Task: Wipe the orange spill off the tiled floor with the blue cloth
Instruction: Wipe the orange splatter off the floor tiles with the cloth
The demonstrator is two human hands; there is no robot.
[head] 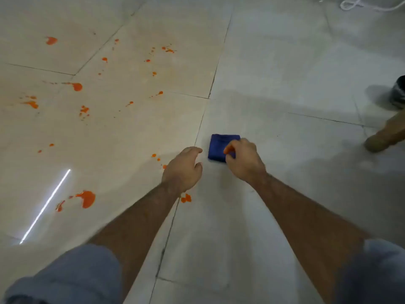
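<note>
A folded blue cloth lies on the pale tiled floor, just right of a grout line. My right hand rests on its near right corner with thumb and fingers pinching the fabric. My left hand hovers beside the cloth on its left, fingers loosely curled and holding nothing. Orange spill is spattered in many drops and blotches over the tiles to the left, with a small blotch under my left wrist. My sleeves fill the bottom corners.
Another person's shoe and trouser leg stand at the right edge, with a dark object behind them. A white cord lies at the top right. A bright light reflection streaks the floor at the lower left.
</note>
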